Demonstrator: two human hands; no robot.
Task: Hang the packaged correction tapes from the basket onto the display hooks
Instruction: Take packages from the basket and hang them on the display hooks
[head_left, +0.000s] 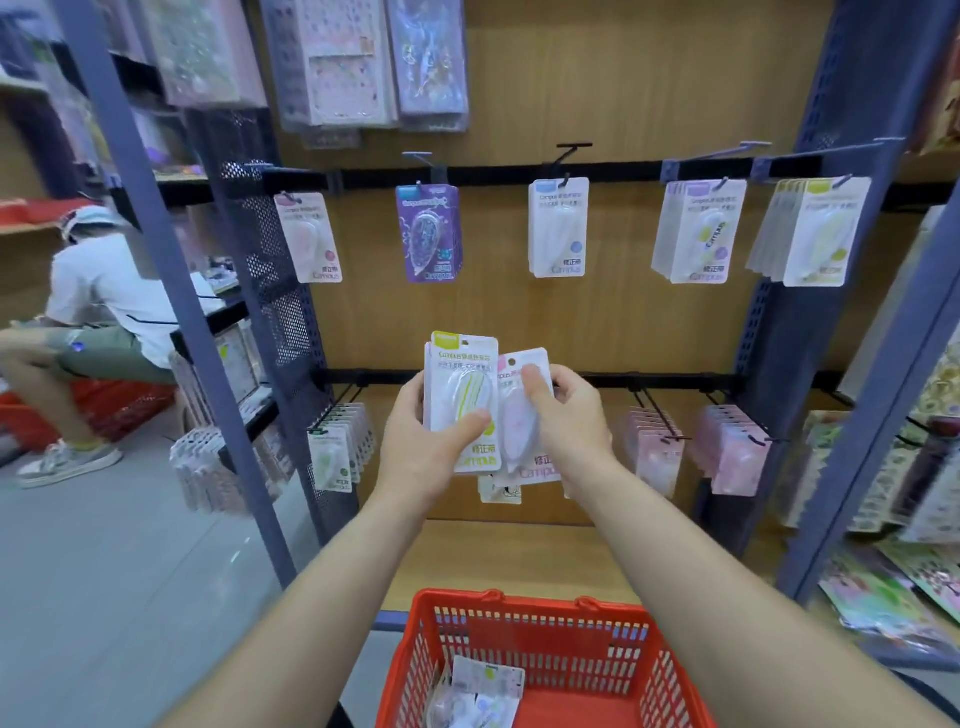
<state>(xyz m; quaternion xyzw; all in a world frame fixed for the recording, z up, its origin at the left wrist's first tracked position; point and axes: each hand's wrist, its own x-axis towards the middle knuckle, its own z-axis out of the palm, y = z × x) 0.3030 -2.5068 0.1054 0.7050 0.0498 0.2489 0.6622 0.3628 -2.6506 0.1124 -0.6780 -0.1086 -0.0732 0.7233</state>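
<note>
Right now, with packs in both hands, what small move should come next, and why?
Probably carry the pink correction-tape pack in the right hand to the lower pink-pack hook: it matches, its hang hole shows, and the left hand holds the green packs.

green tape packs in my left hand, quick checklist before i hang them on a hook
1. Left hand grips the green packs firmly: ok.
2. Pink pack kept separate, held in the right hand: ok.
3. Hang hole on the green packs uncovered by fingers: ok, their top edge is free.
4. Matching display found: ok, the hung green packs are in the upper row, far right.
5. Spare room on that upper right hook: cannot tell.
6. More packs waiting in the basket: ok.
</note>
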